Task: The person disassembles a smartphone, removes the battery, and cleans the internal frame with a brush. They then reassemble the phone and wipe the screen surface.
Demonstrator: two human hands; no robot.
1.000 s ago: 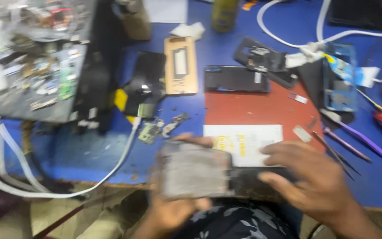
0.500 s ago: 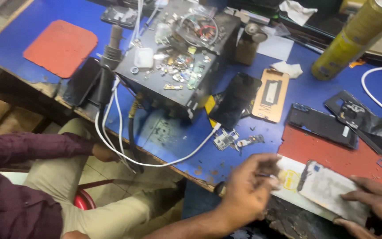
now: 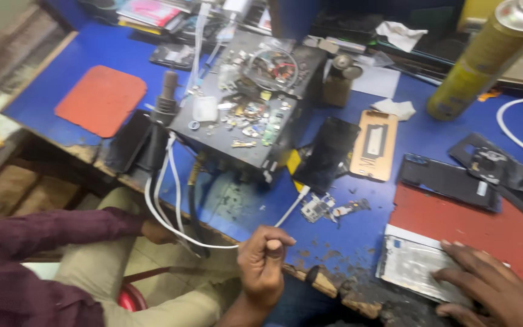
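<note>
A thin white cable (image 3: 171, 224) sags in a loop off the front edge of the blue workbench (image 3: 358, 236), running from the black equipment box (image 3: 243, 130) down and across to the left hand (image 3: 263, 266). That hand comes up from below the bench edge with the wrist bent, fingers curled into a loose fist and thumb pressed on top — the cable is pinched there, its far end leading on to a small circuit board (image 3: 317, 207) on the bench.

The right hand (image 3: 491, 287) lies palm down at the lower right, fingers spread flat and slightly bent over a silvery phone frame (image 3: 413, 266); it presses on the part rather than gripping it. The frame sits half on a red mat (image 3: 455, 224), close to the bench's chipped front edge.

Farther back lie a black phone panel (image 3: 328, 154), a tan plate (image 3: 375, 144) and a yellow spray can (image 3: 485, 57). At lower left, another person's maroon sleeve (image 3: 37, 242) rests over a lap in beige trousers.
</note>
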